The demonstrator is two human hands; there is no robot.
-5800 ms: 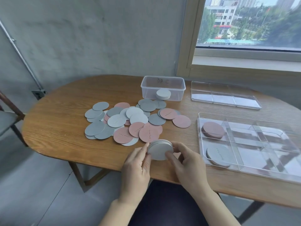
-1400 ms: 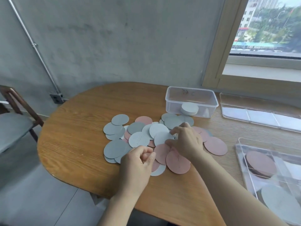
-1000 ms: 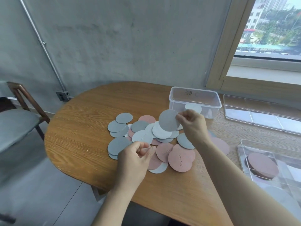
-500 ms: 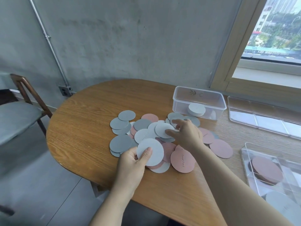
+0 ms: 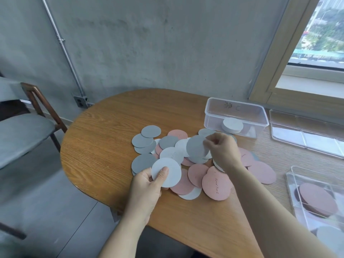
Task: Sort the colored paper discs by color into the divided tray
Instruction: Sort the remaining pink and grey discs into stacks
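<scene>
A loose pile of grey, white and pink paper discs (image 5: 168, 142) lies on the wooden table (image 5: 104, 138). My left hand (image 5: 147, 185) grips a white disc (image 5: 168, 172) at the pile's near left edge, thumb on top. My right hand (image 5: 222, 149) pinches a grey disc (image 5: 196, 148) by its right edge, lifted and tilted above the middle of the pile. The divided clear tray (image 5: 292, 185) sits at the right edge, with a pink stack (image 5: 318, 199) in one compartment and a pale disc (image 5: 329, 237) in the nearer one.
A clear plastic box (image 5: 235, 110) holding a stack of white discs (image 5: 232, 125) stands behind the pile. A clear lid (image 5: 305, 131) lies at the back right under the window. A wooden chair with a grey seat (image 5: 22, 131) stands to the left of the table.
My right hand has lifted a grey disc off the pile, where half a second ago it was pressing down among the discs. My left hand still holds the white disc.
</scene>
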